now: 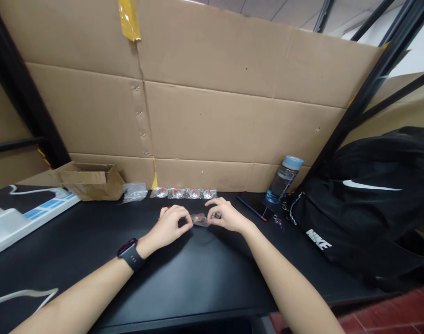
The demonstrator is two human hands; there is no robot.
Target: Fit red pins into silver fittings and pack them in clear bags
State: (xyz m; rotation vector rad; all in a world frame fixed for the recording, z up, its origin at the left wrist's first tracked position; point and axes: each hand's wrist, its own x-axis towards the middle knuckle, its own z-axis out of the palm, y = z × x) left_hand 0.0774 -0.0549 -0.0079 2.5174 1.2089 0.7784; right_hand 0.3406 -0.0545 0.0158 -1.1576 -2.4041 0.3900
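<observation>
Over the middle of the black table, a small clear plastic packet (pixel 199 220) with a red mark on it is stretched between my two hands. My left hand (pixel 170 225), with a dark watch on its wrist, pinches the packet's left end between thumb and fingers. At the other end, the thumb and fingertips of my right hand (pixel 228 217) close on it. A small shiny metallic item (pixel 216 215) shows inside the curl of the right fingers; its kind is unclear. Something red peeks out behind my left hand, mostly hidden.
Several similar flat packets (pixel 177 193) lie in a row along the cardboard wall (pixel 212 125). Left are an open cardboard box (pixel 93 183), a clear plastic bag (pixel 134 192) and a power strip (pixel 41 215). Right are a pen (pixel 251 208), keys (pixel 278 222), a water bottle (pixel 284 180) and a black backpack (pixel 372 204).
</observation>
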